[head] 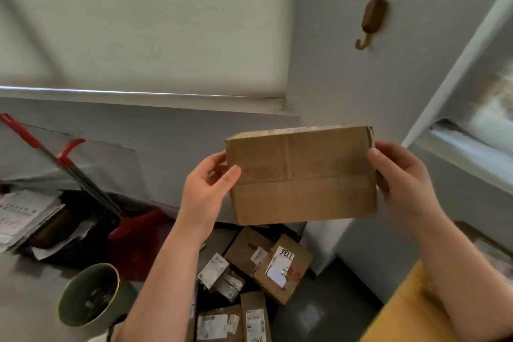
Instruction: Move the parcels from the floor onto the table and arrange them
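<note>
- Your left hand (206, 189) and right hand (402, 183) grip the cardboard box (302, 175) by its ends, fingers curled round it.
- More parcels (249, 280) lie on the floor below.

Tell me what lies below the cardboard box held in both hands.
Below the flat brown cardboard box, gripped by the left hand and right hand, brown labelled parcels and small white-labelled packets lie on the floor. Anything farther back is covered by the box.

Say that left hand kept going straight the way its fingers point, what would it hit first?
The left hand grips the cardboard box, so the box is in its way at once. Behind the box the white wall seems next, though how far back is unclear.
</note>
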{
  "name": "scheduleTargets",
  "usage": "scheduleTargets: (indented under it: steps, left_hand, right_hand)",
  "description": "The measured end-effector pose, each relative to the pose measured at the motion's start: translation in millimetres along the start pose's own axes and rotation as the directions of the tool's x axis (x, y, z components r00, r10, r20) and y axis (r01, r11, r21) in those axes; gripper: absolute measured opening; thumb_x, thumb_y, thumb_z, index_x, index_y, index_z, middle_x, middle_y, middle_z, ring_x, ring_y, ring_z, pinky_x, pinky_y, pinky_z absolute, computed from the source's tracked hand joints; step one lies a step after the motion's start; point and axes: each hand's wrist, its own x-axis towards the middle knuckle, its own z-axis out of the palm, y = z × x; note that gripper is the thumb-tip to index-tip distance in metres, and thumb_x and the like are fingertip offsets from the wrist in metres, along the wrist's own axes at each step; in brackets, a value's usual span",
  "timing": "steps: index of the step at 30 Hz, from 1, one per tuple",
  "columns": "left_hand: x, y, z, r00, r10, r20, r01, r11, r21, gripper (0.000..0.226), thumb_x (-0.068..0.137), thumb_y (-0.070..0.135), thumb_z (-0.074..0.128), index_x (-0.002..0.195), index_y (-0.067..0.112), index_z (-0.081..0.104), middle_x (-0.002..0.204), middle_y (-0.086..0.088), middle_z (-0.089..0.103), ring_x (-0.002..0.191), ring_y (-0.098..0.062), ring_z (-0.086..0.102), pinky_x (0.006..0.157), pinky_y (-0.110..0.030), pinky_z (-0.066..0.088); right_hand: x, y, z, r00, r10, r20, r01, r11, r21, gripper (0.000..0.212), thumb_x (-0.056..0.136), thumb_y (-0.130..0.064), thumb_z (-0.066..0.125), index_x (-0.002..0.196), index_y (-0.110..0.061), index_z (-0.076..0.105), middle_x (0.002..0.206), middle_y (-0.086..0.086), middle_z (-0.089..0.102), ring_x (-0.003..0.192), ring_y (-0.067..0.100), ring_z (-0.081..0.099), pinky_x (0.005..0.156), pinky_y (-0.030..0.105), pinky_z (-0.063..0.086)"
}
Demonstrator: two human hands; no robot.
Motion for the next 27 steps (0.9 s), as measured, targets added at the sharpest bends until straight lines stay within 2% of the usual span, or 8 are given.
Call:
scheduleTargets:
  steps: [3,7,11,12,14,17,21,27]
  left_hand:
    - [-8.2,-9.0,32.4,0.998,0.006,0.066,-0.007,1.0,0.008,0.035,0.07,0.041,0.072,0.104,0.031,0.067,0.097,0.006,0.071,0.092,-0.015,0.064,0.079,-0.033,0.053]
    - [-27.8,-7.9,86.4,0.986,0.048,0.162,-0.059,0.996,0.063,0.038,0.071,0.039,0.069,0.108,0.032,0.064,0.102,0.009,0.07,0.095,-0.008,0.064,0.073,-0.019,0.053]
    - [-63.6,-7.7,144.8,0.954,0.077,0.288,-0.092,0.995,0.04,0.034,0.078,0.027,0.067,0.112,0.028,0.067,0.123,0.007,0.061,0.115,-0.009,0.057,0.082,-0.017,0.051]
    - [-78.2,-10.8,162.8,0.944,0.051,0.325,-0.036,0.998,-0.05,0.033,0.078,0.032,0.069,0.11,0.026,0.069,0.123,0.003,0.063,0.114,-0.013,0.058,0.083,-0.022,0.053]
    - [-113.1,-22.9,205.2,0.922,-0.042,0.385,0.121,0.976,-0.183,0.041,0.074,0.05,0.071,0.103,0.021,0.071,0.112,-0.005,0.069,0.105,-0.022,0.064,0.081,-0.034,0.056]
    - [-168.7,-51.2,269.4,0.906,-0.202,0.371,0.222,0.975,-0.013,0.057,0.063,0.067,0.07,0.104,0.028,0.064,0.1,0.004,0.071,0.094,-0.017,0.068,0.069,-0.027,0.057]
    - [-231.5,-85.0,333.0,0.838,-0.391,0.38,0.364,0.92,0.144,0.049,0.058,0.054,0.068,0.102,0.033,0.062,0.099,0.008,0.071,0.094,-0.014,0.068,0.07,-0.027,0.056]
    - [-280.4,-83.9,392.7,0.76,-0.453,0.466,0.383,0.891,0.242,0.046,0.062,0.05,0.063,0.103,0.028,0.063,0.093,0.009,0.071,0.086,-0.011,0.068,0.059,-0.021,0.055]
  right_hand:
    - [-24.2,1.0,-37.3,0.996,-0.052,-0.075,0.046,0.996,-0.072,0.021,0.086,-0.025,0.061,0.084,-0.045,0.069,0.081,-0.017,0.067,0.076,-0.003,0.063,0.063,0.012,0.051]
    - [-60.8,-2.5,-96.0,0.99,-0.062,-0.126,0.046,0.991,-0.128,0.025,0.085,-0.018,0.063,0.081,-0.041,0.068,0.085,-0.013,0.069,0.081,0.003,0.065,0.069,0.018,0.054]
    - [-114.5,-11.7,-167.8,0.987,0.0,-0.162,0.008,0.999,0.045,0.02,0.088,-0.019,0.061,0.074,-0.033,0.067,0.099,-0.009,0.071,0.093,0.013,0.068,0.081,0.027,0.056]
    - [-132.9,-13.5,-189.1,0.981,0.053,-0.186,-0.036,0.995,0.089,0.011,0.084,-0.035,0.065,0.075,-0.031,0.067,0.098,-0.006,0.071,0.093,0.015,0.068,0.081,0.029,0.056]
    - [-173.4,-8.5,-235.8,0.951,0.139,-0.277,-0.134,0.99,0.035,0.028,0.07,-0.052,0.068,0.08,-0.027,0.064,0.092,-0.005,0.072,0.09,0.017,0.069,0.074,0.029,0.057]
    - [-231.6,11.8,-294.5,0.88,0.259,-0.399,-0.315,0.946,-0.08,0.021,0.072,-0.037,0.067,0.092,-0.038,0.06,0.09,-0.011,0.07,0.085,0.008,0.067,0.066,0.023,0.054]
    - [-300.3,33.8,-359.8,0.802,0.378,-0.463,-0.46,0.885,-0.075,0.027,0.08,-0.024,0.068,0.101,-0.037,0.057,0.102,-0.006,0.066,0.094,0.011,0.063,0.066,0.022,0.053]
    - [-364.2,36.7,-423.6,0.733,0.443,-0.516,-0.521,0.853,-0.009,0.038,0.067,-0.041,0.07,0.103,-0.038,0.058,0.097,-0.009,0.069,0.088,0.009,0.066,0.064,0.025,0.057]
